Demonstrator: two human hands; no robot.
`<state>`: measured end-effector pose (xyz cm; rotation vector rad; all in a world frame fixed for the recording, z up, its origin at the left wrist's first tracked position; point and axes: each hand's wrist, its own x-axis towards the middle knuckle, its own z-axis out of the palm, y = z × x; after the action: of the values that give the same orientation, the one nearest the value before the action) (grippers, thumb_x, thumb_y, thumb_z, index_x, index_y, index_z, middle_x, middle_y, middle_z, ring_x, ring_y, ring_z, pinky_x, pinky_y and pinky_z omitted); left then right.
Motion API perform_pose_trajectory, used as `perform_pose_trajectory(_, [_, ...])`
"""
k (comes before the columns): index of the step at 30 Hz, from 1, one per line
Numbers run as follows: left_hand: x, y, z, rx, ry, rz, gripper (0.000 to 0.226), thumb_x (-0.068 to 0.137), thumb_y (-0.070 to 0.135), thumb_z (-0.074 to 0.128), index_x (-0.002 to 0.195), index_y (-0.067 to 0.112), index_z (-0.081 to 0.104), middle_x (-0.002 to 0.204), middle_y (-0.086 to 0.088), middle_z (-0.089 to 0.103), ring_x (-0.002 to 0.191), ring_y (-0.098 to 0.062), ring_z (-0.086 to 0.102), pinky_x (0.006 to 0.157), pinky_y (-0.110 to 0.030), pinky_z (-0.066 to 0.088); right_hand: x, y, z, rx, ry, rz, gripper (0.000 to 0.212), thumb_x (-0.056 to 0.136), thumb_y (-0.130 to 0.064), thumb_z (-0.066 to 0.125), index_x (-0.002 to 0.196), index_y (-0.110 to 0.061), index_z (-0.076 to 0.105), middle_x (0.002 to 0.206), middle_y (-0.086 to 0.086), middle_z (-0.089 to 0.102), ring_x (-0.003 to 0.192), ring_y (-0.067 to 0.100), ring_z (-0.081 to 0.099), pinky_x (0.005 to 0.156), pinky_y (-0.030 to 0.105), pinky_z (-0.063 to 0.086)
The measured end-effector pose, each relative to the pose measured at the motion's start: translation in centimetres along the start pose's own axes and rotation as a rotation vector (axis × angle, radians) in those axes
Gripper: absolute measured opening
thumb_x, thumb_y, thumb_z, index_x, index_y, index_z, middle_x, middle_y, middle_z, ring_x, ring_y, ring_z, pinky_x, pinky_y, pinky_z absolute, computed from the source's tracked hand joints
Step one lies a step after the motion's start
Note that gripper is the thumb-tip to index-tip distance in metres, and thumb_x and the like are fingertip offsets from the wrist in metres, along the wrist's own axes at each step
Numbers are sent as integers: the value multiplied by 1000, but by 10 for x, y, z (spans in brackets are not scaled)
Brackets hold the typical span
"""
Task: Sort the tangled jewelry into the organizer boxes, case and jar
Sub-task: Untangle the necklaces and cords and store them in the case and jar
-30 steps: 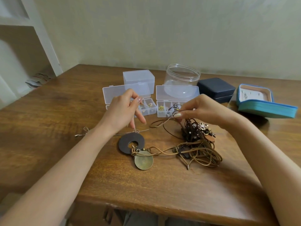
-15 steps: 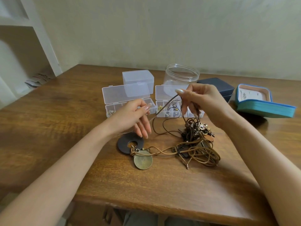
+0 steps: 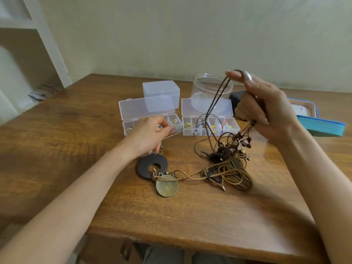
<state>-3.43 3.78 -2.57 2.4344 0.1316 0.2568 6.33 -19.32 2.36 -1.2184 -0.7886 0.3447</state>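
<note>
A single head-worn, wide-angle view looks forward and down, close over the brown wooden bench (image 3: 76,141) toward the pale wall (image 3: 190,35).

The wooden bench (image 3: 76,149) in front of me carries everything. At the back stand a closed clear box (image 3: 161,90) and, to its right, an open-topped clear jar (image 3: 202,88). Just in front of them, side by side with lids up, sit the left organizer box (image 3: 146,109) and the right organizer box (image 3: 209,128), which has small gold bits in its compartments. Right of the jar is a dark case (image 3: 236,96), and further right an open teal case (image 3: 320,126). Nearer me lie a dark wooden ring (image 3: 146,166) and, just beside it, a brass disc (image 3: 167,185). Tan cord joins them to a tangle of cords (image 3: 228,174), part of which is lifted off the wood.
</note>
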Motion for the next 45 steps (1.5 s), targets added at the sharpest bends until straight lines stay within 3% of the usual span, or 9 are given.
perform_pose_trajectory(4, [0,0,1,25,6,-1,23,97,37,45,95,16,56,45,0,56,33,-5,48,51,-20,42,-1,-4,1,56,-100,-147,20,86,-26,48,81,-24,67,90,-2,69,85,12,61,78,29,39])
perform_pose_trajectory(11, [0,0,-2,3,52,-18,22,98,31,45,93,13,56,44,-1,54,29,-4,44,39,-11,33,1,-5,2,161,-284,-209,13,80,-26,60,78,-16,67,137,14,50,141,30,31,113,50,28])
perform_pose_trajectory(15, [2,-1,-2,-29,90,-37,23,98,31,47,89,13,57,38,1,51,26,-6,41,38,-14,37,1,-8,6,65,-248,-153,19,82,-26,54,74,-17,68,138,13,51,124,24,50,100,37,40])
perform_pose_trajectory(18, [1,0,-3,-38,123,-18,22,98,32,46,89,15,56,38,1,52,27,-7,41,37,-12,35,2,-3,11,-134,-37,-21,34,86,-35,49,59,-21,65,84,3,71,80,16,63,72,24,45])
perform_pose_trajectory(21, [-1,3,-4,-105,169,34,22,98,31,46,91,12,56,42,-3,52,27,-6,40,35,-11,32,1,0,10,-221,-8,184,42,84,-49,55,59,-16,59,42,-1,47,42,16,42,48,22,39])
perform_pose_trajectory(26, [-2,5,-7,-231,312,95,23,98,28,46,94,7,56,42,2,49,31,-7,43,39,-12,34,-7,-9,-3,-662,-208,449,41,75,-46,60,77,-6,71,40,-1,31,37,10,21,39,17,24])
perform_pose_trajectory(32, [-3,6,-13,-367,474,104,21,97,24,49,95,5,57,47,12,52,36,-6,45,38,-15,34,-10,-17,-16,-980,-360,780,80,85,-68,22,80,-3,69,42,5,48,34,12,32,44,18,33])
perform_pose_trajectory(38, [1,-7,-22,-188,661,35,24,95,27,53,92,5,62,70,11,60,40,-7,50,47,-29,46,-13,-21,-44,-526,-312,337,47,55,-63,80,63,-18,69,52,3,42,47,7,30,48,21,19])
perform_pose_trajectory(45, [0,-5,-27,-205,822,123,25,94,28,56,87,6,63,64,5,61,46,-4,49,52,-26,41,-3,-16,-35,262,-77,-91,34,85,-26,47,57,-21,66,66,-7,67,70,7,58,68,17,46])
